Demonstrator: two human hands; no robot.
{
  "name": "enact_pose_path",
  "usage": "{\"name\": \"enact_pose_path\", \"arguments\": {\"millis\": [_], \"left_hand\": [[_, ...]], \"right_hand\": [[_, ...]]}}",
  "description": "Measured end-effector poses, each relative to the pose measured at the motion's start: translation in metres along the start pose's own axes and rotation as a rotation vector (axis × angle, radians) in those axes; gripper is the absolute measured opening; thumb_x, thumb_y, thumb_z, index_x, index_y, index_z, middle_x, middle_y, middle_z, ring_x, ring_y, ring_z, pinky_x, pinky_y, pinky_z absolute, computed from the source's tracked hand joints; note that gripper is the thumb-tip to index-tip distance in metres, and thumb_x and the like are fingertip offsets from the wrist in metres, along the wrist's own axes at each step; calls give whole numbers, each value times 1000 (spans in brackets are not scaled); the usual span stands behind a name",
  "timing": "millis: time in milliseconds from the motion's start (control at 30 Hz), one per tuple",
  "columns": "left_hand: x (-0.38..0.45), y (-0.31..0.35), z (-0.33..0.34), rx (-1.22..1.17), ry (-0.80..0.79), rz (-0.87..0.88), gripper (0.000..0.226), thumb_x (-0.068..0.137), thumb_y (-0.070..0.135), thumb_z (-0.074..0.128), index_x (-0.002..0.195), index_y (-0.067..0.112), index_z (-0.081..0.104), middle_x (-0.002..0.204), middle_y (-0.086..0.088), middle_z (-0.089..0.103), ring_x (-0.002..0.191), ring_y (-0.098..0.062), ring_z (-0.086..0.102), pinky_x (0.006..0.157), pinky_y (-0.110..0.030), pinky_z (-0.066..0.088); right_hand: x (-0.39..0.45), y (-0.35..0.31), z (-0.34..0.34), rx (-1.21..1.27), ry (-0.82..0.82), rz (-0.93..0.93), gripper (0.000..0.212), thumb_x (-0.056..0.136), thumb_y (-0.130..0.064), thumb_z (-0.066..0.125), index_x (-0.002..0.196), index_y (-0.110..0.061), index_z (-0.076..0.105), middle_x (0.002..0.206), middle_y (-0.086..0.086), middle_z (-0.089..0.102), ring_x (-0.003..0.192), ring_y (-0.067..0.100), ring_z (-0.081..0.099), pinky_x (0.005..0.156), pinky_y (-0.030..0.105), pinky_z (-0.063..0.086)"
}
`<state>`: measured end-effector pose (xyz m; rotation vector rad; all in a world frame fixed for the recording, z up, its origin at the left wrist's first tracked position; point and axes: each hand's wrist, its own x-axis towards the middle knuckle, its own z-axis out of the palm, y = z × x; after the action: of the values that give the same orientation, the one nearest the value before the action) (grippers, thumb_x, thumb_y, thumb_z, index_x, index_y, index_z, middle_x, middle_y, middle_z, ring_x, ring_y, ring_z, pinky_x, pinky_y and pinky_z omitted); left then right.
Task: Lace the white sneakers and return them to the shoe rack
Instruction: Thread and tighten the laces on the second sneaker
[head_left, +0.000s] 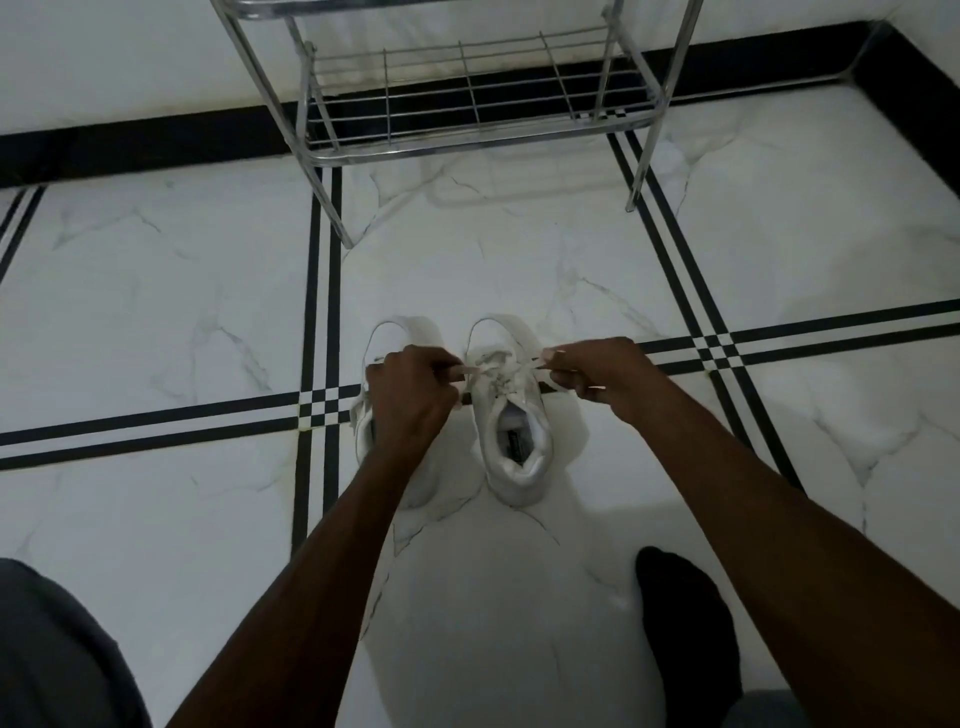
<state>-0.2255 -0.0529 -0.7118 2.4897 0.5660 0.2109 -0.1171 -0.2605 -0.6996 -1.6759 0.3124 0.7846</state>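
Note:
Two white sneakers stand side by side on the floor, toes pointing away from me. The right sneaker (511, 415) is fully visible, its opening toward me. The left sneaker (387, 332) is largely hidden under my left hand and forearm. My left hand (410, 395) pinches one white lace end to the left of the right sneaker's tongue. My right hand (605, 376) pinches the other lace end to the right. The lace (501, 370) runs taut between both hands across the eyelets.
A metal wire shoe rack (467, 145) stands just beyond the sneakers, against a white wall with a black skirting; its bottom shelf holds nothing. The floor is white marble tile with black stripes. My dark-socked foot (685, 623) rests at lower right, a grey-clad knee (57, 649) at lower left.

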Motion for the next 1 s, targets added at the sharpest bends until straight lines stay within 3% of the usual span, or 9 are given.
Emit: {"name": "enact_pose_path", "arguments": {"millis": [100, 233, 433, 533, 667, 767, 833, 900, 1000], "left_hand": [[-11, -15, -6, 212, 31, 1, 17, 86, 19, 69, 95, 25, 81, 85, 0, 78, 101, -27, 63, 92, -45, 41], [-23, -24, 6, 290, 17, 52, 17, 81, 0, 67, 89, 14, 73, 84, -4, 73, 102, -31, 50, 85, -44, 31], [-25, -33, 13, 373, 66, 95, 28, 65, -10, 65, 79, 14, 61, 77, -3, 65, 96, -32, 48, 81, -44, 28], [-25, -35, 15, 396, 45, 79, 27, 66, -9, 63, 80, 14, 62, 77, -2, 65, 98, -32, 47, 82, -44, 27], [-27, -22, 11, 444, -4, 67, 26, 72, -5, 62, 86, 16, 69, 84, -1, 71, 106, -33, 47, 87, -47, 26], [-25, -4, 12, 467, -147, 141, 52, 78, 3, 62, 127, 17, 64, 130, -4, 67, 130, -37, 42, 100, -56, 29], [-25, 5, 17, 463, -201, 183, 61, 84, 7, 61, 142, 20, 54, 140, -3, 62, 135, -37, 40, 102, -56, 29], [-24, 7, 24, 465, -229, 205, 49, 86, 5, 57, 130, 24, 63, 127, 0, 69, 129, -35, 43, 98, -52, 28], [-26, 4, 26, 485, -178, 194, 36, 82, -1, 59, 103, 23, 75, 108, 1, 73, 116, -33, 48, 92, -47, 23]], "right_hand": [[0, 15, -16, 34, 33, 176, 11, 84, -15, 77, 91, -11, 68, 91, 4, 73, 78, 9, 67, 56, 19, 36], [3, 26, -15, 89, 37, 286, 12, 87, -12, 73, 80, -14, 63, 82, -2, 67, 68, 5, 60, 53, 17, 29], [16, 41, -12, 102, 181, 204, 14, 86, -7, 70, 74, -9, 64, 80, 6, 65, 58, 5, 52, 38, 13, 37], [16, 47, -11, 126, 210, 175, 12, 83, -1, 70, 73, -7, 66, 92, 16, 70, 61, 12, 58, 47, 19, 47], [16, 40, -11, -400, 324, -293, 12, 78, -14, 80, 78, -9, 70, 94, 13, 76, 84, 24, 70, 82, 36, 57], [17, 34, -5, -633, 87, -619, 38, 80, -8, 79, 117, -9, 69, 116, 10, 69, 106, 19, 64, 95, 30, 49], [23, 40, 0, -732, -92, -726, 41, 82, 0, 74, 122, -8, 68, 123, 14, 67, 112, 21, 62, 99, 30, 48], [25, 48, 4, -792, -138, -764, 27, 86, 0, 66, 111, -7, 73, 114, 13, 72, 104, 21, 66, 94, 32, 51], [23, 52, 9, -1016, -7, -832, 10, 90, -13, 59, 91, -18, 67, 89, 2, 72, 86, 23, 67, 78, 40, 54]]}}
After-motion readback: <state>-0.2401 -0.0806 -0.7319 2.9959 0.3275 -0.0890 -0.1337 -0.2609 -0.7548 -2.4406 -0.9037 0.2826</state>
